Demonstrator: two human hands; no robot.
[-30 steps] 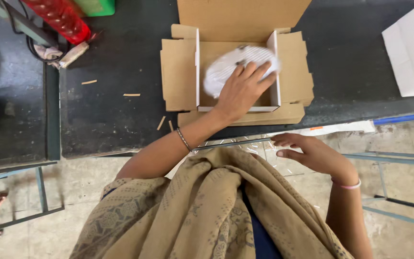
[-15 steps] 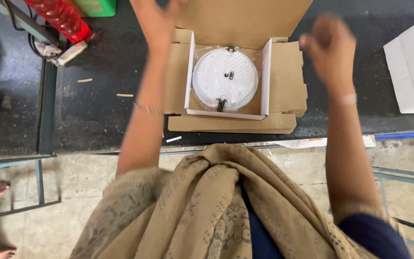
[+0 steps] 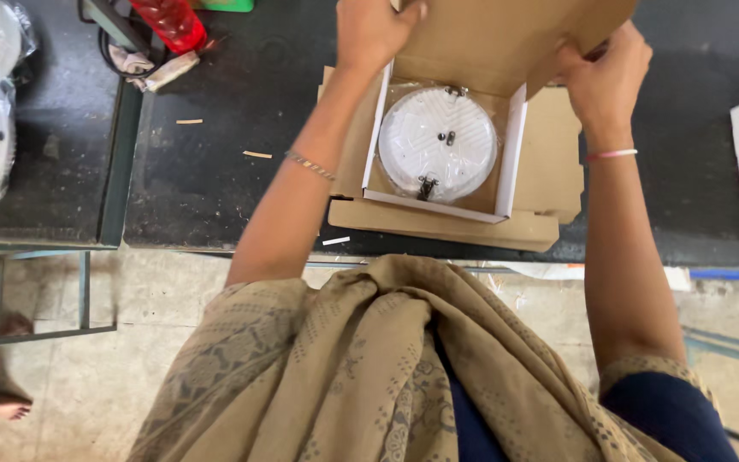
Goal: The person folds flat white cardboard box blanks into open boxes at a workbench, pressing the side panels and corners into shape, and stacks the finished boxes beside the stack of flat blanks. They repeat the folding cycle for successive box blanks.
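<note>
Since the earlier frame both hands have come down from above the cardboard box [image 3: 455, 218] onto its top flap [image 3: 506, 38], which now tilts over the opening. Left hand [image 3: 374, 32]: grip clenched on the flap's left edge. Right hand [image 3: 602, 79]: grip clenched on the flap's right edge (fingertips hidden behind the card). Round white lamp fitting [image 3: 438, 144] lies flat inside the white liner, box resting on the dark desk [image 3: 241, 188]. Red bottle [image 3: 168, 21] stands well apart at upper left

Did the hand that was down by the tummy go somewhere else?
Yes. The right hand went up from the near table edge to the far side of the cardboard box, where it now grips the top flap.
</note>
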